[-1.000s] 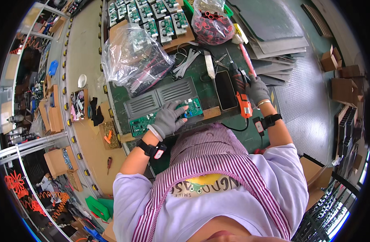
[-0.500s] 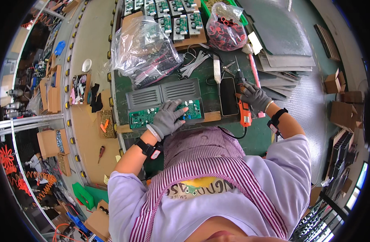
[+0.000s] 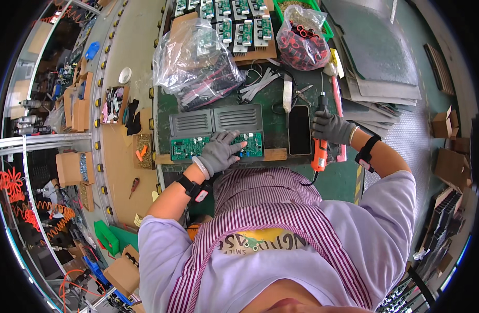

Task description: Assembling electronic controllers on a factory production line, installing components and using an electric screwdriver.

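Observation:
My gloved left hand (image 3: pixel 218 152) lies across a green circuit board (image 3: pixel 187 149), its fingers stretched out and apart. The board sits in the near half of a grey plastic housing with louvred slots (image 3: pixel 191 123), at the front edge of the bench. To the right, my gloved right hand (image 3: pixel 331 128) is wrapped around an orange and black electric screwdriver (image 3: pixel 320 155), whose long bit points away from me. A dark flat phone-like slab (image 3: pixel 299 131) lies between the housing and the screwdriver. What lies under my left palm is hidden.
Beyond the housing are a clear plastic bag of dark parts (image 3: pixel 200 68) and white cable ties (image 3: pixel 258 86). Boards on heat sinks (image 3: pixel 243 34) stand in rows at the back, near a bag of red and black parts (image 3: pixel 302 46). Metal sheets (image 3: pixel 380 86) are stacked at right.
My right hand has closed more fully around the screwdriver, its fingers no longer spread. My left hand stays on the board. The whole view has shifted slightly.

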The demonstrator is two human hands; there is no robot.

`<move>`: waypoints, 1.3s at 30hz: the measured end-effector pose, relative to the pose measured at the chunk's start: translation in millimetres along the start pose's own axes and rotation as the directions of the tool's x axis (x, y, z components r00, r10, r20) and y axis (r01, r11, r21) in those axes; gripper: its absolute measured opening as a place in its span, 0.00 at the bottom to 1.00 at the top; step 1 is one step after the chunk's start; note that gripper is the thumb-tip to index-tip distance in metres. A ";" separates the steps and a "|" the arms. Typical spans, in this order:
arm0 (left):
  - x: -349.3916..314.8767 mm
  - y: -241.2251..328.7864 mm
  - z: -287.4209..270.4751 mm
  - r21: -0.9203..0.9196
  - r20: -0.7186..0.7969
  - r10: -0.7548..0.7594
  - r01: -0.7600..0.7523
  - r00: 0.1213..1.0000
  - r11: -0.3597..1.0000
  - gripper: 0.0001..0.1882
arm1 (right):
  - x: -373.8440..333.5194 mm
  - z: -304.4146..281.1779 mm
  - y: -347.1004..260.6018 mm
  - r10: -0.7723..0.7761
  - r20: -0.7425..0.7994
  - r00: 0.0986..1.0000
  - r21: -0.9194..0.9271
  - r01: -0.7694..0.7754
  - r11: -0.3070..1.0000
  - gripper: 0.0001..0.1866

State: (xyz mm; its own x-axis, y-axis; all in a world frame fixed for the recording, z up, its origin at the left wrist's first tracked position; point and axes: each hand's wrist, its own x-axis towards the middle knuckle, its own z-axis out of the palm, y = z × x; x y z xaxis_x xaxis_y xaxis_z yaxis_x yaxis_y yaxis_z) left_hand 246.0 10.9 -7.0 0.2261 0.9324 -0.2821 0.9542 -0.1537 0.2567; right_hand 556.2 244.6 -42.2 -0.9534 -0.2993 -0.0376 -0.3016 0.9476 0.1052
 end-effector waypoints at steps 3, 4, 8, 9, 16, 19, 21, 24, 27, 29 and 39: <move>-6.9 -5.7 10.3 0.011 -0.047 0.009 -0.008 0.999 1.000 0.26 | 8.4 -38.1 -1.0 0.062 -0.200 0.978 0.050 -0.053 0.997 0.15; -9.1 -6.7 15.8 0.015 -0.060 -0.020 0.021 0.998 1.000 0.26 | 11.4 -54.2 -2.8 0.085 -0.248 0.965 0.035 -0.078 0.996 0.15; -13.5 -3.2 17.9 0.044 -0.193 0.057 -0.049 0.980 0.998 0.26 | 17.9 -122.8 -17.7 0.218 -0.369 0.903 0.016 -0.228 0.974 0.15; -16.8 0.3 13.6 0.053 -0.219 -0.005 0.017 0.976 0.998 0.26 | 16.6 -133.1 -22.9 0.255 -0.411 0.875 0.019 -0.272 0.962 0.16; -107.3 -99.9 -3.9 -0.577 -0.499 -0.651 0.340 0.572 0.742 0.16 | -8.0 -167.5 -48.2 0.462 -0.828 0.318 0.167 -0.647 0.744 0.11; -190.9 -186.2 49.5 -0.588 -0.365 -0.866 0.637 0.342 0.499 0.09 | -31.5 -170.4 -64.1 0.495 -0.800 -0.339 0.598 -0.519 0.611 0.12; -228.5 -221.3 67.2 -0.412 -0.070 -0.937 0.846 0.342 0.340 0.10 | -20.1 -183.5 -91.7 0.540 -0.698 -0.470 0.687 -0.653 0.319 0.14; -255.3 -256.5 96.0 -0.207 0.091 -0.882 0.876 0.461 0.436 0.12 | 42.7 -206.8 -130.4 0.820 -0.256 -0.512 0.932 0.095 0.350 0.18; -242.2 -269.1 96.9 -0.221 0.100 -0.804 0.801 0.586 0.556 0.18 | 84.4 -218.6 -147.1 0.761 -0.319 -0.565 0.871 0.143 0.471 0.23; -233.8 -274.1 95.8 -0.201 0.184 -0.731 0.753 0.657 0.627 0.24 | 76.8 -213.1 -151.5 0.788 -0.386 -0.479 0.851 0.146 0.505 0.28; -238.3 -294.5 150.4 -0.317 -0.117 -0.683 0.624 0.721 0.714 0.11 | 155.8 -246.0 -182.8 0.870 -0.440 -0.224 0.804 0.334 0.492 0.20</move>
State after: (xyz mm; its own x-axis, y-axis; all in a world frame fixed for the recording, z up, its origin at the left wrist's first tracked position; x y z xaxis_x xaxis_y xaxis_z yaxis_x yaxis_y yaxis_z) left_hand -59.4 -215.1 -154.4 -0.5115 0.8157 -0.2701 0.7602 0.5761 0.3003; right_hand 461.8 -2.7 177.1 -0.0510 0.8421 0.5368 -0.4632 0.4563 -0.7598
